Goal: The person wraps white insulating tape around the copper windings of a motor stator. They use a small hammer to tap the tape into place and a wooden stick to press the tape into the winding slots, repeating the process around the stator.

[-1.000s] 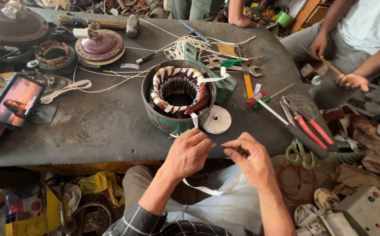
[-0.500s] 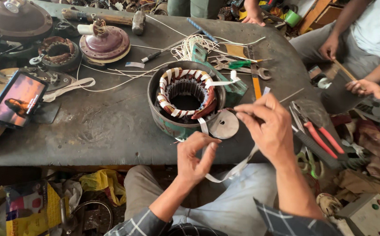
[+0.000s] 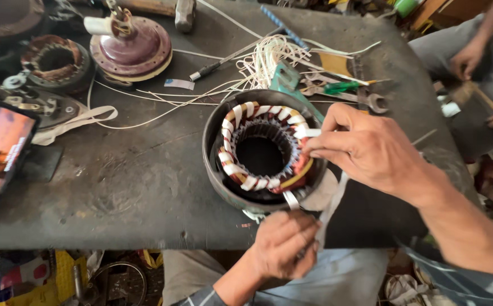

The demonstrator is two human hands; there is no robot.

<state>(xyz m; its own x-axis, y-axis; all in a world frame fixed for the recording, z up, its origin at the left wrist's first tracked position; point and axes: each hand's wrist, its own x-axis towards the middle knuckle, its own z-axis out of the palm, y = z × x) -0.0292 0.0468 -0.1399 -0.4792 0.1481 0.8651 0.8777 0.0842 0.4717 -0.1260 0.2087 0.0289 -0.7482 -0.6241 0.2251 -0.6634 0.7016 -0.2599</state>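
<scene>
Where white tape meets the winding, right hand pinching its end between thumb and fingertips, grip nearly shut, at the right edge of the stator. Left hand curled closed just below the worktop edge, grip tight on the tape's lower run, which passes from fist up toward the stator. Stator seated in a round grey housing, near the front edge, copper coils banded white and red around an open bore. Behind it, a tangle of white wires, a green tool, spanners and a screwdriver. Farther left, a maroon motor cover, a second wound stator, and a lit phone at the far left. Another person's hands at upper right, well apart.
</scene>
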